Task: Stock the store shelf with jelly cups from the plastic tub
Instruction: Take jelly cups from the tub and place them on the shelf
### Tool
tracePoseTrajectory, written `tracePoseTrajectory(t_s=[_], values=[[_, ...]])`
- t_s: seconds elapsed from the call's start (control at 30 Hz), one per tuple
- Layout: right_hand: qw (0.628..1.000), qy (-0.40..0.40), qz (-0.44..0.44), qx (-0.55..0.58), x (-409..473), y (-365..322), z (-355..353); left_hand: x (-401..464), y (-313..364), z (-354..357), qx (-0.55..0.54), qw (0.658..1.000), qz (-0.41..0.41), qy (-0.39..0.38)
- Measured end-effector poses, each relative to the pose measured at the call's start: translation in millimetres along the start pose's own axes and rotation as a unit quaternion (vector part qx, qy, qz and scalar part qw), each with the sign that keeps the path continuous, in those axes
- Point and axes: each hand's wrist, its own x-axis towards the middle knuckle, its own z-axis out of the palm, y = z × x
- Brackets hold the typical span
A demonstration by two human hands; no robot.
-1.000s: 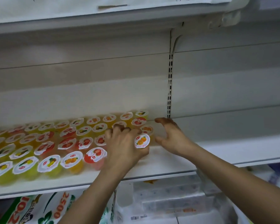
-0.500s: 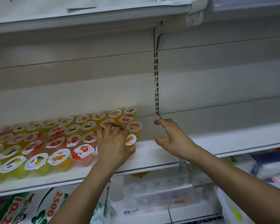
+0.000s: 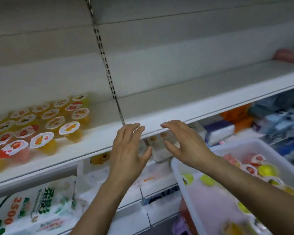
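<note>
Several jelly cups (image 3: 41, 124) with white printed lids stand in rows on the left part of the white shelf (image 3: 176, 111). An orange cup (image 3: 69, 128) is the nearest one at the right end of the rows. My left hand (image 3: 128, 150) and my right hand (image 3: 183, 143) hover empty in front of the shelf's front edge, fingers spread and nearly straight, to the right of the cups. A white plastic tub (image 3: 182, 177) at the lower right holds several loose jelly cups (image 3: 265, 170), red, yellow and green.
The shelf to the right of the slotted metal upright (image 3: 107, 65) is bare, with a pink pack (image 3: 288, 55) at its far right end. Below the shelf lie bagged goods (image 3: 34, 207) on the left and boxed packs (image 3: 219, 131) on the right.
My left hand has let go of the orange cup, which now stands on the shelf. Both hands have drawn back to the shelf's front edge. The view has swung right and down, and the tub has come into sight.
</note>
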Motion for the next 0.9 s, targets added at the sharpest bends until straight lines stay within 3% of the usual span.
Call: tracePoseTrajectory(t_s=[0.2,0.43,0.53,0.6,0.77,0.9], values=[[0.984,-0.091,0.148,-0.027,-107,91,-29,-36,85,76,-0.09,0.988,0.01,-0.129],[0.935,-0.258,0.236,-0.054,-192,168,-29,-79,152,149,-0.14,0.946,-0.006,-0.292],[0.889,-0.367,0.266,-0.057,-216,179,-22,-91,172,177,-0.104,0.914,0.022,-0.392],[0.864,-0.423,0.255,-0.095,-227,181,-14,-97,181,196,-0.045,0.886,0.09,-0.452],[0.827,-0.475,0.265,-0.144,-251,189,7,-117,195,231,0.037,0.807,0.182,-0.561],[0.825,-0.472,0.29,-0.116,-254,192,13,-126,205,242,0.057,0.8,0.203,-0.561]])
